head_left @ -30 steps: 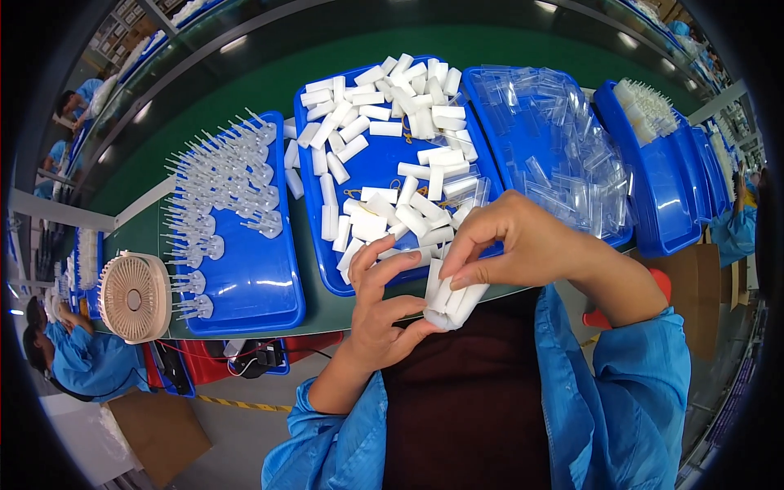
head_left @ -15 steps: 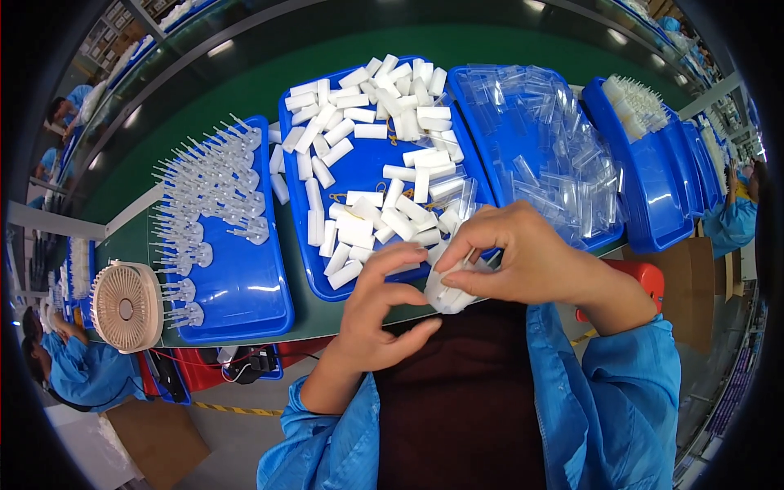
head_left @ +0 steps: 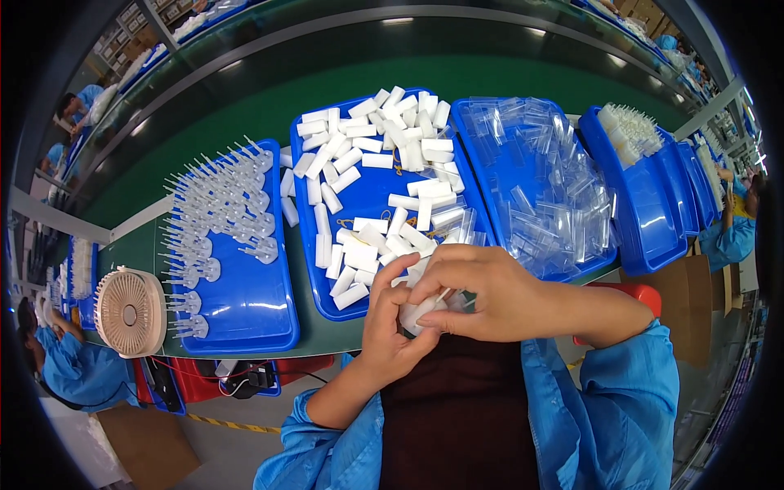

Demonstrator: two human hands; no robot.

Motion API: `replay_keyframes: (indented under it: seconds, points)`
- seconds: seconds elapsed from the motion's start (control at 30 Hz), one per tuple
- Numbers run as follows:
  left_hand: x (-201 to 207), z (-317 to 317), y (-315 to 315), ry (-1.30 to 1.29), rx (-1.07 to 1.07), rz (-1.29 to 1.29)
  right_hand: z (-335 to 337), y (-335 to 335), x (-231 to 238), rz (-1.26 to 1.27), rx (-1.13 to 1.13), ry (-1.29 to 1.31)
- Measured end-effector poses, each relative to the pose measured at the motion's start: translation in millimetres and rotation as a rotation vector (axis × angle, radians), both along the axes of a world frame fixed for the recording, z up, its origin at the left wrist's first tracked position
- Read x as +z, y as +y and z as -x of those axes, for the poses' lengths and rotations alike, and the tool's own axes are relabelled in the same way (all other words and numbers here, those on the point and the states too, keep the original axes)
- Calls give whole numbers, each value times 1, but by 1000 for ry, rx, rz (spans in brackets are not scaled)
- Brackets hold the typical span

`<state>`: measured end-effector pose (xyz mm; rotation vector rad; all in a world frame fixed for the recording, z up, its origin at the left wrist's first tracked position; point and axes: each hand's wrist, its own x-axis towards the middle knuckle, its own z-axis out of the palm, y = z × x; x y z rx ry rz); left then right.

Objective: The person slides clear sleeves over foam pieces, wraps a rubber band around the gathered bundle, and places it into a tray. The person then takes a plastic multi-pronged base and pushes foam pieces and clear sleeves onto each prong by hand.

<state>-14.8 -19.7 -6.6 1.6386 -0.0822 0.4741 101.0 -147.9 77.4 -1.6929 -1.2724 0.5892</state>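
Seen from above, a person in blue sleeves worked at a green bench (head_left: pixel 314 331); clock directions run from the hands. The right hand (head_left: pixel 482 296) was closed, its thumb and fingers pinching a small white piece (head_left: pixel 415 317). The left hand (head_left: pixel 390 336) curved around the piece's left side, thumb below and fingers above; whether it gripped too could not be told. The piece sat between the two hands, just off the bench's near edge, largely hidden by fingers.

Between 11 and 12 o'clock, a middle tray (head_left: pixel 363 196), blue, held scattered white blocks (head_left: pixel 377 161). At 1 o'clock, a second blue tray (head_left: pixel 510 175) held a loose heap of clear parts (head_left: pixel 523 237). At 2 o'clock stood a third blue tray (head_left: pixel 653 214), with spiky white pieces (head_left: pixel 633 135) gathered at its far end. Toward 10 o'clock, a left tray (head_left: pixel 253 310), also blue, carried rows of stalked pieces (head_left: pixel 216 200) pointing left. At 9 o'clock was a round beige fan (head_left: pixel 129 313); at 3 o'clock, a red stool (head_left: pixel 643 299).
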Motion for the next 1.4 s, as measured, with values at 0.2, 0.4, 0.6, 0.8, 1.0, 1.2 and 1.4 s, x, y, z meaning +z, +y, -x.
replay_keyframes:
  seconds: [0.2,0.4,0.6,0.8,1.0,1.2,1.4]
  points:
    - [1,1,3,29,23,353,-57,26,3,38,-152,-201]
    - [-5,-4,14,-54,38,287,-117,61,-26,587,-251,-752]
    - [-4,-4,18,-63,53,275,-119,69,-38,722,-219,-800]
    - [-6,-6,14,-30,44,326,-121,54,-36,659,-213,-616]
    - [-4,-6,13,-3,78,205,-77,19,-10,204,-197,84]
    - [6,-9,9,-47,121,-160,-29,-9,-11,-261,-352,622]
    - [8,-13,2,-99,136,-275,-13,-11,-20,-411,-421,873]
